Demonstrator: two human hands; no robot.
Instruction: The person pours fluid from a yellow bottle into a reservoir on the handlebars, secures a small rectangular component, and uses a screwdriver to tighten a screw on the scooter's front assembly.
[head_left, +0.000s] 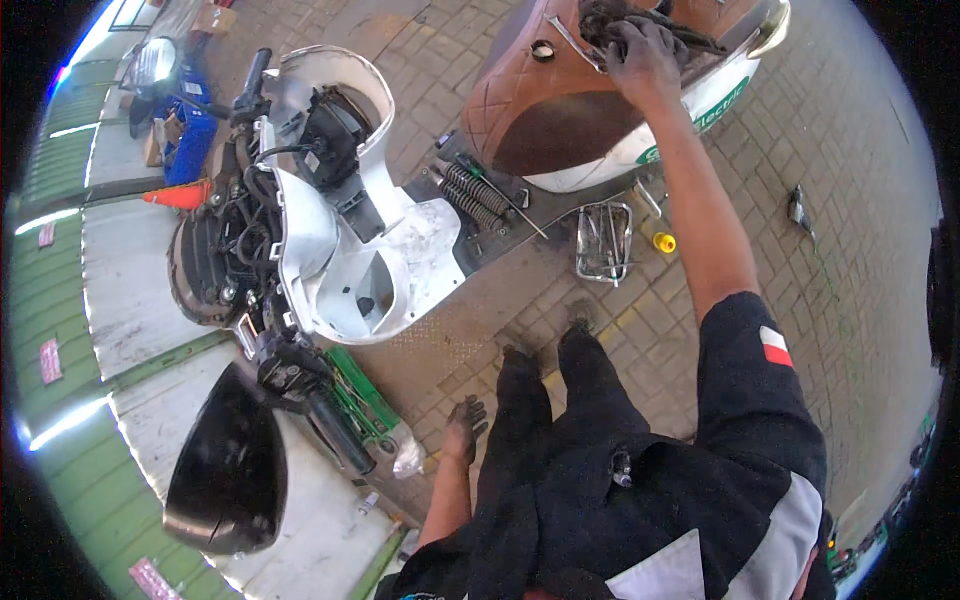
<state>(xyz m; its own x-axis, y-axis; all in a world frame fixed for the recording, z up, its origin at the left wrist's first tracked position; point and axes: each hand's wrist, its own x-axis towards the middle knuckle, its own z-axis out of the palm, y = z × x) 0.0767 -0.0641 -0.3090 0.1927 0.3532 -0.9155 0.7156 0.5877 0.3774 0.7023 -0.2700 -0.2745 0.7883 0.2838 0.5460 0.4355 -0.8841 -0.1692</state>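
Observation:
My right hand [645, 62] reaches far forward over the brown quilted scooter seat [520, 100]. Its fingers are curled down onto a dark, lumpy bundle [603, 16] whose kind I cannot make out. Just left of that hand, a metal wrench [573, 42] and a small dark-centred ring [542, 50] lie on the seat. My left hand [465, 428] hangs low beside my leg, fingers apart and holding nothing. The nearest things to it are a green tool tray [365, 395] and a clear plastic bag [408, 455].
At left stands a partly stripped scooter with a white front panel [425, 255], handlebar grip [340, 430] and black mirror [228, 465]. Coil-spring shock absorbers [472, 195], a metal rack [603, 243] and a yellow cap [664, 242] lie on the floor. A blue crate [190, 140] stands far left.

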